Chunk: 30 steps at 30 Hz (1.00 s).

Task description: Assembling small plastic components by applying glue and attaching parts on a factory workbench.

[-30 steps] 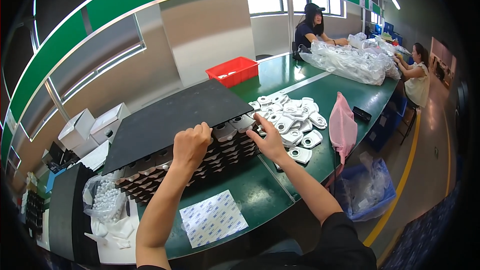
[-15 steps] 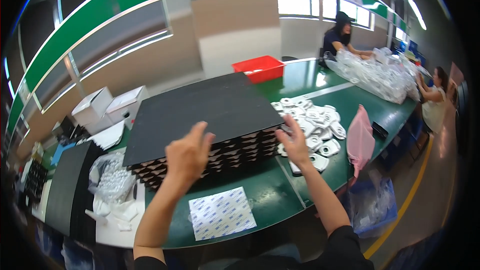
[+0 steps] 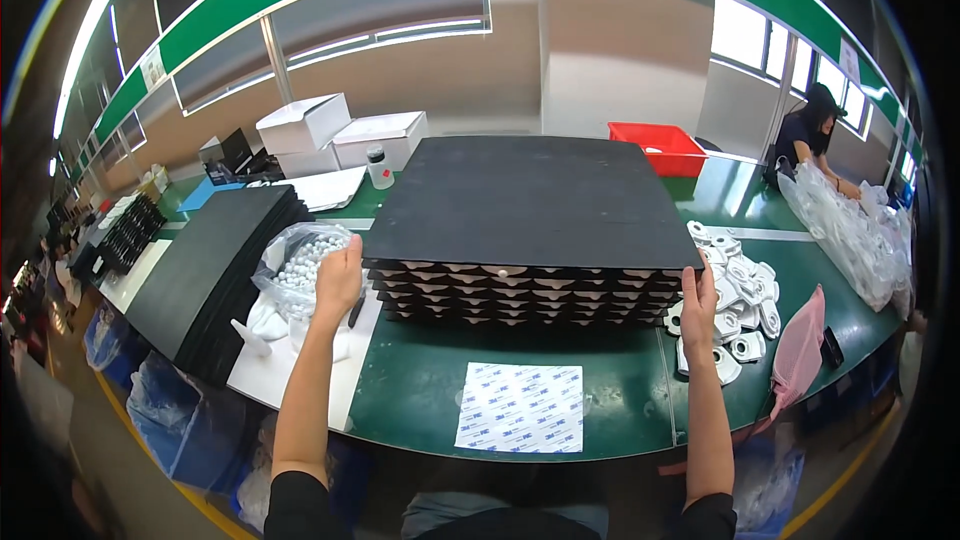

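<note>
A tall stack of trays with pale parts between the black layers stands on the green table, topped by a flat black board (image 3: pixel 530 195). My left hand (image 3: pixel 340 275) is at the board's near left corner, its fingers curled against the edge. At the near right corner, my right hand (image 3: pixel 698 300) grips with the thumb in front and the other fingers partly hidden behind the edge. Just beyond my right hand lies a heap of white oval plastic parts (image 3: pixel 738 285). In front of the stack lies a square white sheet with blue print (image 3: pixel 520 408).
Beside my left hand sits a clear bag of white balls (image 3: pixel 305 260), next to another black stack (image 3: pixel 215 270). White boxes (image 3: pixel 305 125) and a small bottle (image 3: pixel 380 168) stand behind. A red bin (image 3: pixel 655 145), pink cloth (image 3: pixel 800 345) and a co-worker (image 3: pixel 812 135) are right.
My view has turned left, so the stack faces me squarely. My hands have moved apart, from above and beside the front edge to the board's two near corners.
</note>
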{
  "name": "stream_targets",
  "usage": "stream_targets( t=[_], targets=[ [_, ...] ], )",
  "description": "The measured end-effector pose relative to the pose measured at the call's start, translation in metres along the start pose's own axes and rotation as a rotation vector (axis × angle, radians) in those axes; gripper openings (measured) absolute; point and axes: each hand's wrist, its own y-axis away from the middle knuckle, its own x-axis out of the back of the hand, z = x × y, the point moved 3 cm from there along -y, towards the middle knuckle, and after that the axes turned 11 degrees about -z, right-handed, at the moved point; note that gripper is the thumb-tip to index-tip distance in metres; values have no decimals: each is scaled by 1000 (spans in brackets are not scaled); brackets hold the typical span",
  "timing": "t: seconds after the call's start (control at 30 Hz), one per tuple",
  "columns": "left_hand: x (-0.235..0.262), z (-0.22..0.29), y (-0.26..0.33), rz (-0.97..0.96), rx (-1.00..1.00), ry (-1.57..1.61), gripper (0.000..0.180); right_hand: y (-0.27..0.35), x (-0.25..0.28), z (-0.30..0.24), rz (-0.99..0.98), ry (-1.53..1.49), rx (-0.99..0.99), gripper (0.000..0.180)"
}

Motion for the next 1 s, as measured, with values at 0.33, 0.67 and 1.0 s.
stream_targets(
  t=[0.33,0.67,1.0],
  targets=[
    [-1,22,9,124,46,-129,57,0,-10,-13,-10,51,-29,46],
    [0,24,11,188,17,-170,51,-1,-8,-8,77,68,-55,51],
    [-48,124,73,-346,-591,219,21,19,-41,-44,-91,246,262,12]
  ],
)
